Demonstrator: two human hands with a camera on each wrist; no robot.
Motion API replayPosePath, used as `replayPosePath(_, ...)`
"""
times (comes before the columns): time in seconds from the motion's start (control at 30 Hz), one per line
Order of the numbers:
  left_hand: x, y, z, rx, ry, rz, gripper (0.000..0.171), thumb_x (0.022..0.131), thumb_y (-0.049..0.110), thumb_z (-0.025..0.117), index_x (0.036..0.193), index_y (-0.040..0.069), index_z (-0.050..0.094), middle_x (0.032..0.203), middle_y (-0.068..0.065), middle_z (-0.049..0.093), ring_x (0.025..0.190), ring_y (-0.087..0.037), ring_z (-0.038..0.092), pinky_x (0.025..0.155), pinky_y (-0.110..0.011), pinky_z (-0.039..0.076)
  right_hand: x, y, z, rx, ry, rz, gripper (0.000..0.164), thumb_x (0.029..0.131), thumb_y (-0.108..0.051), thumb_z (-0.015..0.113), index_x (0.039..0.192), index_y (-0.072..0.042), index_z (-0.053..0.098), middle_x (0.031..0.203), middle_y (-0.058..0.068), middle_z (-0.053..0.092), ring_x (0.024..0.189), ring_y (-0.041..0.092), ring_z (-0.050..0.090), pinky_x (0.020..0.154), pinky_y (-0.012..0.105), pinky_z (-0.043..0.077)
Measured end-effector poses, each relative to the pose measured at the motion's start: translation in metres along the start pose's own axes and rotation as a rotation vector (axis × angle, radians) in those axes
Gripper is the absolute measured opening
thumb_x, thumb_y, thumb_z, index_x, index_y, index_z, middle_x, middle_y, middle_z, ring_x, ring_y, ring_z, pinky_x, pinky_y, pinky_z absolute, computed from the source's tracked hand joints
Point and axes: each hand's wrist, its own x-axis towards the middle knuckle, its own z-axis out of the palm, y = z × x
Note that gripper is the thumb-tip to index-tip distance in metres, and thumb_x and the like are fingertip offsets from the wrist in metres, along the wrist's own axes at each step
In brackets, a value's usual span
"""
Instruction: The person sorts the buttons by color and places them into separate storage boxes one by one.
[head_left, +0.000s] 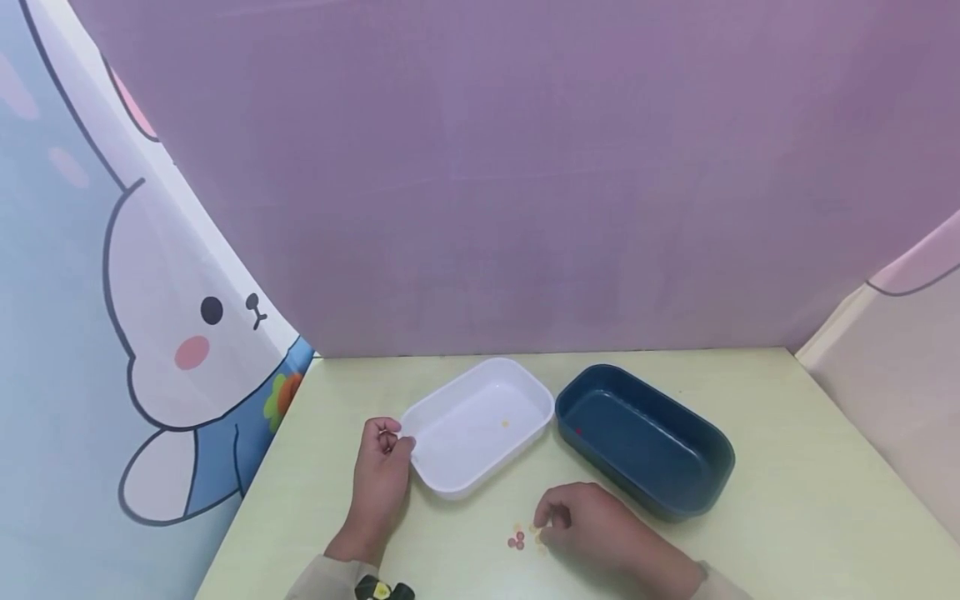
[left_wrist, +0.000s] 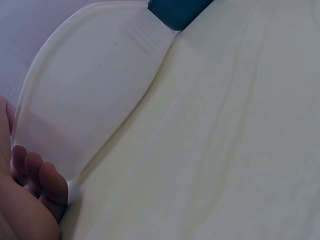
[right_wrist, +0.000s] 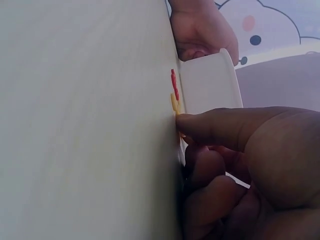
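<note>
My left hand (head_left: 381,482) grips the near left rim of a white rectangular tray (head_left: 453,446); in the left wrist view, its fingers (left_wrist: 51,181) curl against the tray's corner. Inside that tray lies one small yellow piece (head_left: 505,423). On the tabletop in front are several small, flat, round pieces like buttons, some red (head_left: 520,536), some yellow (head_left: 517,527). Over the yellow ones my right hand (head_left: 592,527) is lowered, thumb and forefinger closed together at a yellow piece (right_wrist: 174,102), its other fingers curled. Whether that piece is off the table I cannot tell.
A dark blue rectangular tray (head_left: 637,442) stands right of the white one, their corners meeting, with a small red piece (head_left: 578,431) inside. The pale table (head_left: 795,500) ends at a purple cloth (head_left: 487,208) behind. A rabbit-print cloth (head_left: 172,333) hangs at left.
</note>
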Motion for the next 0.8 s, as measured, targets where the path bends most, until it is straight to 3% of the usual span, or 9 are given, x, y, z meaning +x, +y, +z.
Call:
replayPosePath(0.23, 0.001, -0.0016, -0.0006, 0.008, -0.001, 0.004, 0.027, 0.11, 0.015, 0.059, 0.133, 0.014, 0.047, 0.104, -0.006, 0.05, 0.094, -0.022, 0.052, 0.075, -0.025, 0.05, 0.0001, 0.0003, -0.0006, 0.005, -0.022, 0.017, 0.016, 0.092, -0.022, 0.088, 0.09, -0.032, 0.076, 0.073, -0.015, 0.06, 0.071, 0.003, 0.056, 0.07, 0.027, 0.046)
replayPosePath(0.5, 0.0008, -0.0026, -0.0011, 0.001, 0.002, 0.003, 0.027, 0.11, 0.015, 0.059, 0.133, 0.013, 0.047, 0.104, -0.007, 0.051, 0.095, -0.023, 0.054, 0.077, -0.025, 0.051, 0.0017, 0.0019, -0.0012, -0.004, -0.033, 0.02, 0.016, 0.093, -0.017, 0.079, 0.086, -0.031, 0.077, 0.074, -0.017, 0.063, 0.074, 0.003, 0.057, 0.072, 0.027, 0.046)
replayPosePath(0.8, 0.0008, -0.0026, 0.0012, -0.008, 0.0, 0.001, 0.026, 0.109, 0.015, 0.06, 0.132, 0.014, 0.047, 0.103, -0.007, 0.052, 0.095, -0.023, 0.054, 0.078, -0.025, 0.051, -0.0007, 0.0016, -0.0069, -0.03, -0.046, 0.025, 0.015, 0.104, -0.03, 0.075, 0.09, -0.033, 0.079, 0.082, -0.021, 0.068, 0.083, 0.0, 0.06, 0.084, 0.03, 0.054)
